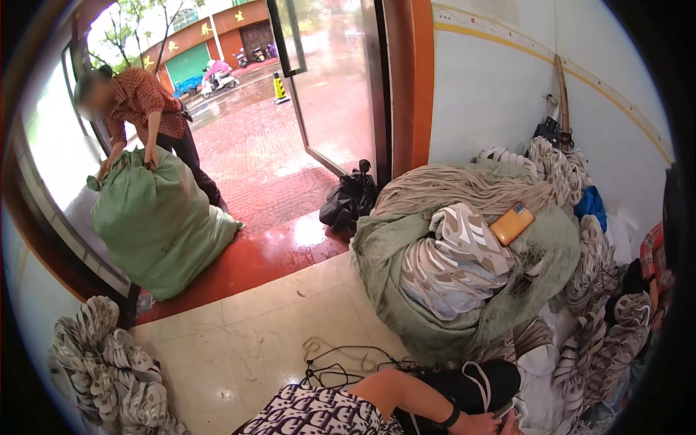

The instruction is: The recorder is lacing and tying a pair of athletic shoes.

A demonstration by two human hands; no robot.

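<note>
Two bare hands are at work at the near edge, right of centre. The left hand [475, 423], with a black band [451, 417] at its wrist, reaches in from a patterned sleeve [319, 409]; the right hand [512, 425] is close beside it, largely cut off. The fingers of both are drawn together, but whether they grip anything cannot be told. Nearest to them is a pale loop [471, 363] of strap or cord, lying over dark cloth [500, 375] just on the far side of the hands.

Black cord [330, 370] lies tangled on the tiled floor [239, 326], to the left of the dark cloth. Beyond the hands, an opened green sack [406, 315] surrounds a heap of grey and white shoe uppers [453, 272]; a phone in an orange case [512, 223] rests on top, at the right. Further bundles [627, 333] stand at the far right, and another pile [109, 366] at the near left.

At the far left, in the doorway, a second person in a checked shirt [148, 101] grasps the top of a full green sack [156, 225]. One black plastic bag [350, 199] sits near the open glass door [333, 94].
</note>
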